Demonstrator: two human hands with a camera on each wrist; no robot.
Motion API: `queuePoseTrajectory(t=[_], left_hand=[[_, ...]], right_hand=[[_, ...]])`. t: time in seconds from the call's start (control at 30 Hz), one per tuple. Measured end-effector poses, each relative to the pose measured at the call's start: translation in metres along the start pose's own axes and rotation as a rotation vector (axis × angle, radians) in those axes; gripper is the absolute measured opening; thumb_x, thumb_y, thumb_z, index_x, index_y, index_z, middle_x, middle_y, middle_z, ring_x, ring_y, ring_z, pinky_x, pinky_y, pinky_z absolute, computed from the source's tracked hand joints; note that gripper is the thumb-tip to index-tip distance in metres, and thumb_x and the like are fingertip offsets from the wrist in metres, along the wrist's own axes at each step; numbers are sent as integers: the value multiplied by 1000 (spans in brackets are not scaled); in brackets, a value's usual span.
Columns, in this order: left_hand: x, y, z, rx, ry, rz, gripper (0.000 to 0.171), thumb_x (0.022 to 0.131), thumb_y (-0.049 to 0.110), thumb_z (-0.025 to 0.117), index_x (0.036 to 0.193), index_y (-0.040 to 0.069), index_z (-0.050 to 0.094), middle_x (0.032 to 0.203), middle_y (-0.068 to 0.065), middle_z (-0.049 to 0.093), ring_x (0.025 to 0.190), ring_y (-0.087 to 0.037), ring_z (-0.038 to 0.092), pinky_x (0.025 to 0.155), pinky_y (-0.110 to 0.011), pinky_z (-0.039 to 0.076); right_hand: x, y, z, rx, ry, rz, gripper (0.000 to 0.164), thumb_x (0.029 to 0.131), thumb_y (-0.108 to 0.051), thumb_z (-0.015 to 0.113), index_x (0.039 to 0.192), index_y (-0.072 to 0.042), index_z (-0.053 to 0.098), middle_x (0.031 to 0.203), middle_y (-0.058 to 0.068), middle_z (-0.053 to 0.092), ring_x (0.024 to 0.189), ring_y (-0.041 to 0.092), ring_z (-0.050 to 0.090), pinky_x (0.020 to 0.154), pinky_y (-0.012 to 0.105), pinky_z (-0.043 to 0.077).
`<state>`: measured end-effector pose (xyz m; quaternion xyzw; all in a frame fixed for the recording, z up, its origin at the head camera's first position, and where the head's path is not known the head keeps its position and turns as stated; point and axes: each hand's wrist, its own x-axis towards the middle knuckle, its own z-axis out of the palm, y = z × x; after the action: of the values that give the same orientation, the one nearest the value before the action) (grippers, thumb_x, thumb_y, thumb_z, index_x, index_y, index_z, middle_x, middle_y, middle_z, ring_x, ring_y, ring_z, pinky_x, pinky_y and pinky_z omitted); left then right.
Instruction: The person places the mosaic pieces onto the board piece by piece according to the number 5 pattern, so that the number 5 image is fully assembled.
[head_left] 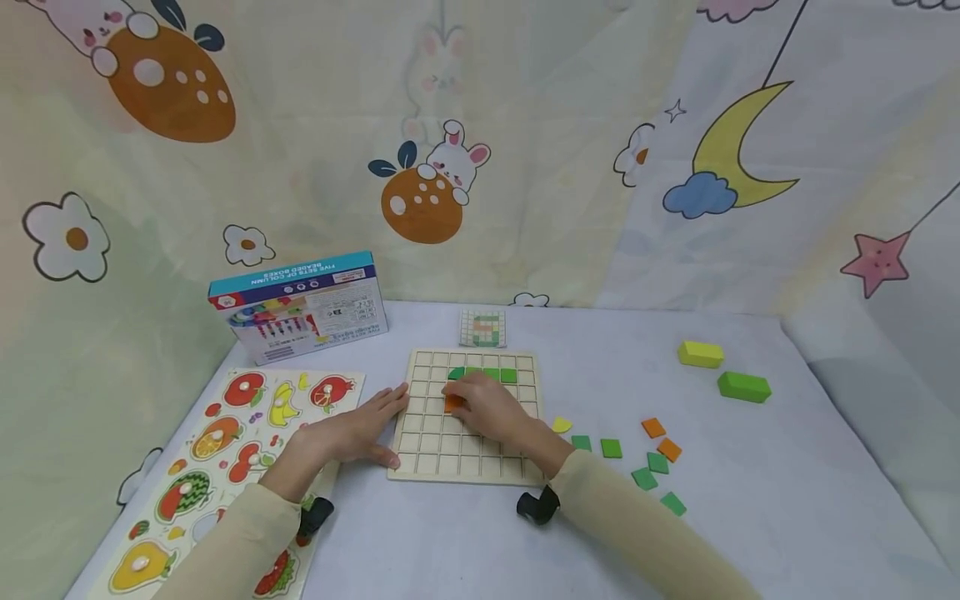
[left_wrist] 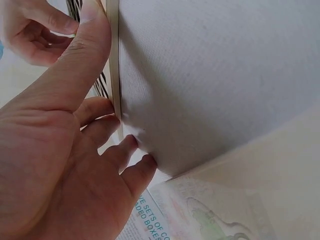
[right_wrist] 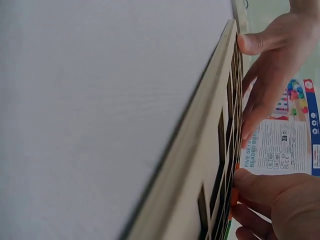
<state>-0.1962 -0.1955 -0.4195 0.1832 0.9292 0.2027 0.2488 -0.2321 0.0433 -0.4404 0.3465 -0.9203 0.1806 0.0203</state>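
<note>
A wooden grid board (head_left: 427, 462) lies on the white table. Along its left edge my left hand (head_left: 348, 432) steadies it, the fingers extended and touching the rim. Over the upper middle of the grid, my right hand (head_left: 495, 410) pinches an orange square tile (head_left: 453, 403) at the board's surface; the fingers partly cover it. Just above that tile runs a row of green tiles (head_left: 508, 376), with a darker rounded green tile (head_left: 456, 372) at its left end. Behind the board stands a small card (head_left: 483, 328) printed with a coloured grid pattern.
Loose green tiles (head_left: 611, 448), orange tiles (head_left: 653, 427) and a yellow piece (head_left: 561, 425) lie right of the board. Yellow (head_left: 701, 354) and green blocks (head_left: 744, 387) sit farther right. A fruit puzzle board (head_left: 247, 417) and an upright box (head_left: 300, 308) occupy the left.
</note>
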Motion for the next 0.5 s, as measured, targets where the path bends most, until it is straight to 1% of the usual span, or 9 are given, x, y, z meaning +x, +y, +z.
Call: queuePoseTrajectory(t=[0.17,0.3,0.4,0.5], left_hand=[[1,-1,1,11,-2,6,98,79,35,77,155,11,20,165,-6,7,152,-34,6,118,-56,23],[1,-1,2,13,-4,4,98,79,35,77,155,11,20,165,-6,6,152,-33,6,117,-55,24],[0,-1,2,8,-1,0,99,79,35,78,156,12,20,165,-6,7,152,-33,5,117,-55,24],[0,0,1,1,2,-2,99,78,34,78,156,12,20,165,-6,7,152,-33,5,118,-55,24]], right_hand=[[-4,-2,1,-15,5,7,29,90,-20,70,117,-13,70,115,1,69,109,16,61,92,27,53],[-7,-1,-3,-12,-2,20,31,90,-20,69,120,-14,69,118,0,68,111,15,62,93,28,53],[-13,5,-13,9,9,32,31,90,-18,69,121,-13,68,119,2,68,110,17,63,90,30,54],[-26,17,-27,50,25,62,32,89,-16,70,121,-12,67,118,3,67,105,17,63,86,31,55]])
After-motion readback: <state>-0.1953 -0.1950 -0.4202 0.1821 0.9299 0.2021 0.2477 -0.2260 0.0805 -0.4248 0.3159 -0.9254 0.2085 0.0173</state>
